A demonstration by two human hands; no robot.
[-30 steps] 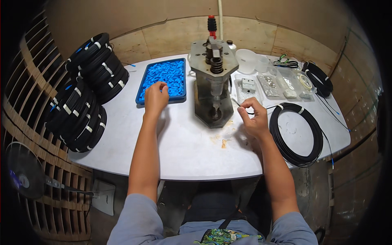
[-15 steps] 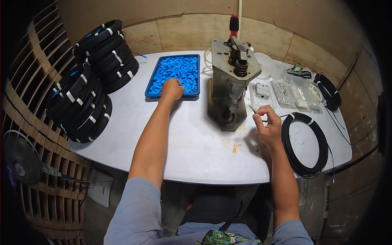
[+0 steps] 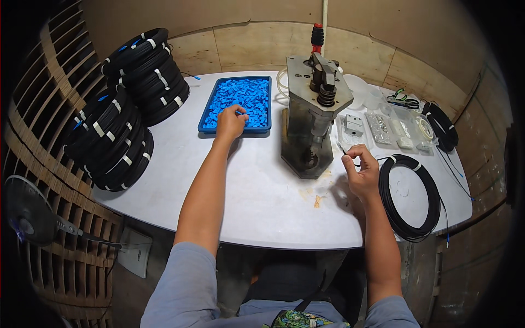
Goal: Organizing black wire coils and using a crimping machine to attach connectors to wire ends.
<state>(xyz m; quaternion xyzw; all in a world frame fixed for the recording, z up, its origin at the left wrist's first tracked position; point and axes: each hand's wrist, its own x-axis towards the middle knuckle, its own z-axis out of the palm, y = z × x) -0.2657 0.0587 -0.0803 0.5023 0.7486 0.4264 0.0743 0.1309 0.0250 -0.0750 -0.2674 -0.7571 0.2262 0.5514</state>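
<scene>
My left hand (image 3: 231, 122) is over the near part of a blue tray (image 3: 234, 132) full of small blue plastic pieces (image 3: 240, 94). Its thumb and forefinger curl together among the pieces; whatever is between the fingertips is too small to make out. My right hand (image 3: 362, 170) pinches a thin black cable (image 3: 342, 147) close to its end, where a small light-coloured tip sticks out towards the upper left. The cable runs behind the fingers to a large black coil (image 3: 386, 205) lying to the right. Between my hands stands a grey metal press (image 3: 298, 117) with a red-and-black handle.
Stacked black cable coils (image 3: 143, 147) with white ties rise at the left. Behind my right hand are a small metal block (image 3: 353, 124), clear boxes (image 3: 402, 127) of small parts, pliers (image 3: 403, 100) and another black coil (image 3: 441, 127). A fan (image 3: 28, 216) stands beyond the table's left edge.
My left hand has shifted slightly over the tray, and its curled thumb and forefinger show more clearly. The right hand keeps its pinch on the cable. The whole view has moved slightly.
</scene>
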